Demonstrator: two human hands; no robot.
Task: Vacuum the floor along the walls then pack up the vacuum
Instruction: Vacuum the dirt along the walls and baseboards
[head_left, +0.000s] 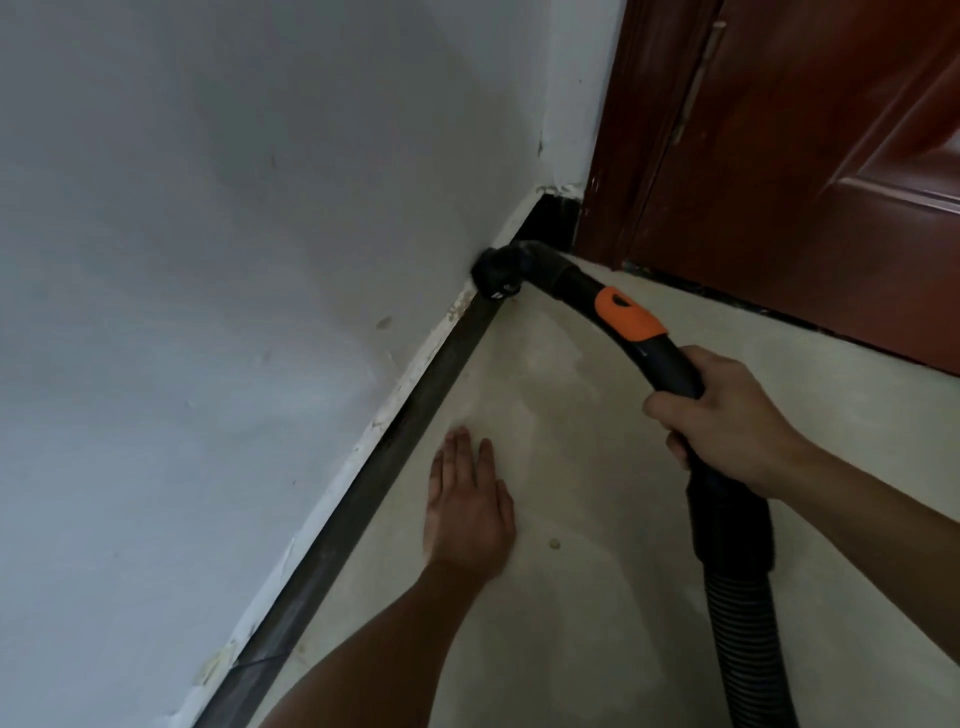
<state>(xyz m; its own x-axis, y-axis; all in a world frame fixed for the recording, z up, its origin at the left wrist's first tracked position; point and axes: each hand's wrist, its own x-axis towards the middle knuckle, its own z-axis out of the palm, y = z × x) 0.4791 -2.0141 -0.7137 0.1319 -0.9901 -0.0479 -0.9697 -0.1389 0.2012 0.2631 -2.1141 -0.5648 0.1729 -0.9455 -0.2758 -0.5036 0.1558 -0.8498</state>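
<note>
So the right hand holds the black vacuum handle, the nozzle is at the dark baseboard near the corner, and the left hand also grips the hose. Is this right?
One detail is wrong: the left hand grips nothing. The head view shows it lying flat and open on the floor, apart from the hose. The rest stands.

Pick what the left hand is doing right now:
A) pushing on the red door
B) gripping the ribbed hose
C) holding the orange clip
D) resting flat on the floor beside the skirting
D: the left hand lies palm down, fingers spread, on the floor near the dark skirting, while the right hand grips the vacuum handle.
</note>
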